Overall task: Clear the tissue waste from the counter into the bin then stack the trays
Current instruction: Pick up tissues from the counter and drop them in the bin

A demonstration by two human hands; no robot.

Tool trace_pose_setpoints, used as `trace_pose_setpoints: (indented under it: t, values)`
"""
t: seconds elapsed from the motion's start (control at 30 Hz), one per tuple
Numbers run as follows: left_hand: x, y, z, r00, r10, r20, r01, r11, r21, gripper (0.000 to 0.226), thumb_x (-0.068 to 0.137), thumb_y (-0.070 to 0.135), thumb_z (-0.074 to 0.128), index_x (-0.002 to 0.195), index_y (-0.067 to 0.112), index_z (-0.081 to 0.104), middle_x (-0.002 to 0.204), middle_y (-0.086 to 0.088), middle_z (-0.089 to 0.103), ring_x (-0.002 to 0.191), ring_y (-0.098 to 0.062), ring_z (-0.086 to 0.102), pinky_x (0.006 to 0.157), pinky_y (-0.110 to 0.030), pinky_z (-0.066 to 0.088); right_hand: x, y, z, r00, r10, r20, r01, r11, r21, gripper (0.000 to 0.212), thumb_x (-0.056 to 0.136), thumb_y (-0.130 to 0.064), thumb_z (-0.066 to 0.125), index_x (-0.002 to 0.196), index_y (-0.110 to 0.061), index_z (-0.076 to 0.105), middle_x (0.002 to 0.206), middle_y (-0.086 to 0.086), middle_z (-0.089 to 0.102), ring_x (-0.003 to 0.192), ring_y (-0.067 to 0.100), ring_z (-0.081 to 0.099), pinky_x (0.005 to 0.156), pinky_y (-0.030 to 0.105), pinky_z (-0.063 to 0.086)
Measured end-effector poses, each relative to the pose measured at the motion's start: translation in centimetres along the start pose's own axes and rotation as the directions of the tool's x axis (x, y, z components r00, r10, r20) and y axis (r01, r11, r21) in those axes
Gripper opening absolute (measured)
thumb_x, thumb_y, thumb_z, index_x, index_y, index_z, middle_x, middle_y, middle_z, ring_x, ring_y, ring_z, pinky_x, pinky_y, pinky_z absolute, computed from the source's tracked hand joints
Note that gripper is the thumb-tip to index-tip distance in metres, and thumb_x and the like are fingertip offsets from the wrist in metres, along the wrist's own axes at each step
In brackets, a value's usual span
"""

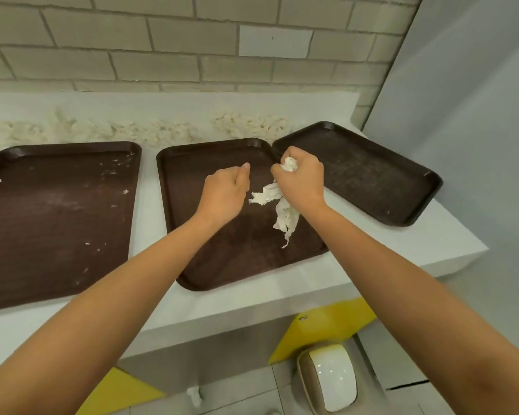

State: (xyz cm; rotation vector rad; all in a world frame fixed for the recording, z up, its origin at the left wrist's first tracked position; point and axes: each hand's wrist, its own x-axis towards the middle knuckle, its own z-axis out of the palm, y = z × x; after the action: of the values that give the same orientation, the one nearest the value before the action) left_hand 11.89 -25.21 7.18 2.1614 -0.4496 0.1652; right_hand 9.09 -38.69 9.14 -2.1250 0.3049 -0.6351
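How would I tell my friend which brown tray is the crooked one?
Follow the white counter below the brick wall to its right end. The tray there lies just past the right hand gripping tissue. The middle tray and left tray sit straight along the counter; this one is turned at an angle.

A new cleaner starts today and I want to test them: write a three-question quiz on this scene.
1. True or false: the right hand grips tissue.
2. The bin stands: A on a shelf, B on the floor, C in a sink.
3. Fill in: loose tissue waste lies on the counter along the ___.
Key: 1 true; 2 B; 3 wall.
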Motion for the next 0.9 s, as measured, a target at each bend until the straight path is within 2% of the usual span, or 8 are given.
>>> trace_pose_setpoints:
  t: [0.2,0.3,0.37,0.47,0.53,0.7,0.8,0.9]
  values:
    - [-3.4,3.1,2.3,0.999,0.019,0.048,-0.019,1.0,-0.005,0.05,0.101,0.033,0.033,0.058,0.015,0.049,0.056,0.006,0.05,0.056,-0.008,0.048,0.055,-0.02,0.032,-2.5,1.2,-4.6,0.999,0.014,-0.037,-0.014,1.0,-0.003,0.01,0.078,-0.009,0.06,0.071,-0.008,0.054,0.059,-0.003,0.049,0.06,0.011,0.05,0.058,0.029,0.046]
    - [-5.0,5.2,4.0,0.999,0.011,0.044,-0.01,1.0,-0.022,0.049,0.101,0.034,0.033,0.061,0.012,0.051,0.056,0.003,0.052,0.055,-0.008,0.048,0.052,-0.009,0.035,-3.6,2.4,-7.7,0.998,0.022,-0.05,-0.023,1.0,-0.008,0.007,0.079,-0.009,0.06,0.074,-0.006,0.056,0.059,-0.004,0.049,0.063,0.013,0.051,0.063,0.032,0.05]
    - [-6.2,6.7,5.5,0.999,-0.002,0.041,0.004,0.999,-0.033,0.049,0.101,0.034,0.033,0.061,0.012,0.051,0.055,0.002,0.051,0.054,-0.008,0.047,0.051,-0.006,0.035,-4.5,3.4,-10.0,0.998,0.036,-0.05,-0.036,0.999,-0.005,0.011,0.079,-0.009,0.061,0.071,-0.01,0.053,0.059,-0.005,0.049,0.063,0.012,0.052,0.063,0.031,0.05]
    - [-8.4,8.9,8.1,0.998,-0.033,0.05,0.036,0.998,-0.046,0.049,0.101,0.035,0.034,0.059,0.015,0.05,0.058,0.002,0.052,0.056,-0.008,0.047,0.055,-0.016,0.035,-6.3,5.5,-13.5,0.999,0.044,-0.025,-0.044,0.999,0.005,0.025,0.078,-0.01,0.062,0.061,-0.019,0.046,0.058,-0.006,0.048,0.057,0.008,0.047,0.057,0.026,0.044]
    - [-10.0,10.3,10.1,0.997,-0.043,0.061,0.046,0.998,-0.044,0.049,0.101,0.034,0.034,0.057,0.017,0.048,0.058,0.003,0.051,0.056,-0.008,0.046,0.055,-0.02,0.034,-7.7,7.3,-15.5,0.999,0.045,0.002,-0.045,0.999,0.008,0.026,0.077,-0.01,0.062,0.06,-0.019,0.045,0.057,-0.006,0.047,0.055,0.007,0.044,0.055,0.023,0.04]
    - [-14.4,12.3,15.7,0.991,-0.098,0.087,0.102,0.994,-0.048,0.048,0.101,0.034,0.034,0.06,0.014,0.05,0.058,0.006,0.051,0.058,-0.009,0.046,0.056,-0.027,0.029,-10.5,12.1,-19.4,0.996,0.072,0.051,-0.073,0.997,0.012,0.032,0.074,-0.01,0.061,0.056,-0.022,0.039,0.053,-0.008,0.042,0.053,0.008,0.039,0.053,0.024,0.034]
    - [-16.6,12.8,18.8,0.983,-0.138,0.122,0.142,0.99,-0.025,0.047,0.1,0.035,0.036,0.06,0.016,0.051,0.062,0.001,0.056,0.058,-0.011,0.047,0.06,-0.027,0.031,-11.7,15.0,-20.8,0.993,0.106,0.061,-0.105,0.994,-0.012,0.034,0.075,-0.011,0.062,0.054,-0.025,0.039,0.052,-0.009,0.043,0.056,0.012,0.041,0.053,0.023,0.033]
    - [-18.0,13.0,21.2,0.971,-0.173,0.163,0.18,0.983,-0.028,0.046,0.1,0.033,0.037,0.06,0.017,0.052,0.056,0.004,0.05,0.055,-0.012,0.046,0.055,-0.029,0.033,-12.9,18.0,-21.6,0.986,0.141,0.089,-0.139,0.99,-0.027,0.035,0.075,-0.009,0.063,0.055,-0.024,0.038,0.052,-0.008,0.041,0.054,0.01,0.039,0.055,0.027,0.032]
